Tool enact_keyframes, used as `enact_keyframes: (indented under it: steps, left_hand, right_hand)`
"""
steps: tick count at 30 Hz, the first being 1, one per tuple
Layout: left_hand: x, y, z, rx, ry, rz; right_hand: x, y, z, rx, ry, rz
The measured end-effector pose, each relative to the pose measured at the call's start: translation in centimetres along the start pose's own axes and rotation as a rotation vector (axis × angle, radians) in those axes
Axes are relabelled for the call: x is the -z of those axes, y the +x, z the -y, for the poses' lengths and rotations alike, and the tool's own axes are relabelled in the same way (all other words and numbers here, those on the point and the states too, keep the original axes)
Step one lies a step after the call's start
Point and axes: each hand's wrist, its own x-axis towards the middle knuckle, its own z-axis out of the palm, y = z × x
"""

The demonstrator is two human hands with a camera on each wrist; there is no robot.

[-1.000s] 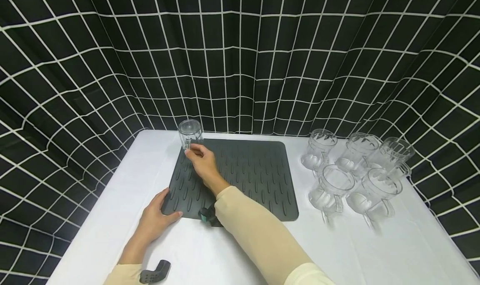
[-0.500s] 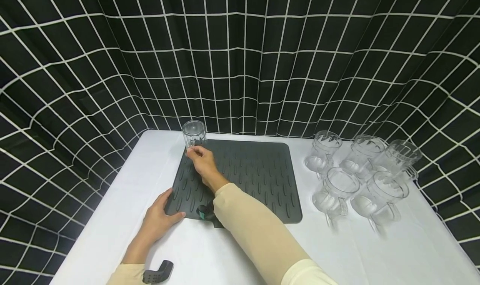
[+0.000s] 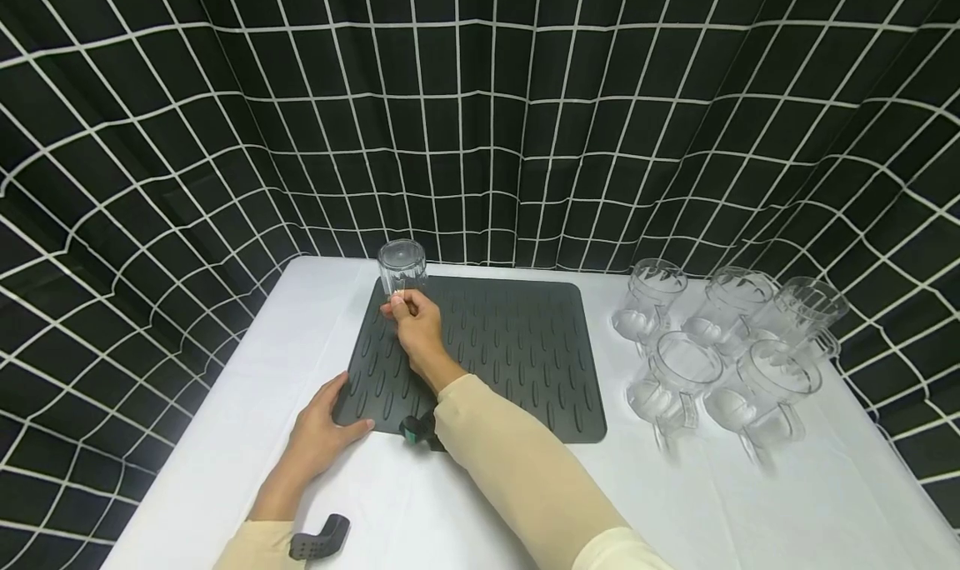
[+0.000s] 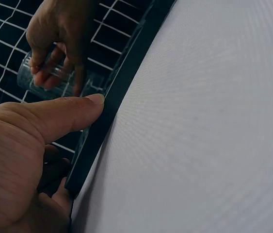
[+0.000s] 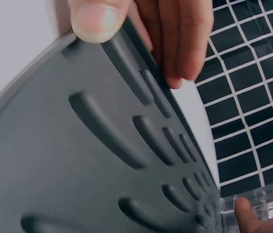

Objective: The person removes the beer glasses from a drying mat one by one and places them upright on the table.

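My right hand (image 3: 417, 328) pinches the handle of a clear glass mug (image 3: 402, 262), which stands base up at the back left corner of a dark grey drying mat (image 3: 517, 345). In the right wrist view, part of the mug (image 5: 228, 211) shows at the lower right beside the fingers. My left hand (image 3: 318, 428) rests at the mat's near left corner, thumb along the front edge and fingers at the left side. Seen from the left wrist, the thumb (image 4: 73, 114) lies on the mat's edge; the other fingers are partly hidden behind it.
Several clear glass mugs (image 3: 684, 366) stand rim up in two rows on the white tablecloth (image 3: 825, 503), right of the mat. Black curtain with a white grid (image 3: 465, 120) encloses the table at the back and sides. Raised ribs cover the mat.
My right hand has shifted the mug a little to the right along the mat's back edge, its wrist turning slightly. My left hand keeps its place at the corner. The head view has shifted slightly.
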Motion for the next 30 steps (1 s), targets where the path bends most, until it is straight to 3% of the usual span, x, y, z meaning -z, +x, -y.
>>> enact_keyframes:
  steps: [4,12,20,30]
  left_hand:
    - [0.1,0.0,-0.1,-0.002,0.008,0.012]
    - [0.1,0.0,-0.2,-0.004,0.022,0.004]
    - [0.2,-0.1,0.1,-0.003,0.027,0.007]
    - [0.2,-0.3,-0.3,-0.019,0.032,0.011]
  right_hand:
    - [0.8,-0.6,0.8,0.073,-0.025,0.004]
    - [3.1,-2.4,2.7,0.132,0.004,0.025]
    - [5.5,-4.5,4.2,0.154,0.070,0.039]
    - [8.8,-7.2,5.7,0.217,0.047,0.068]
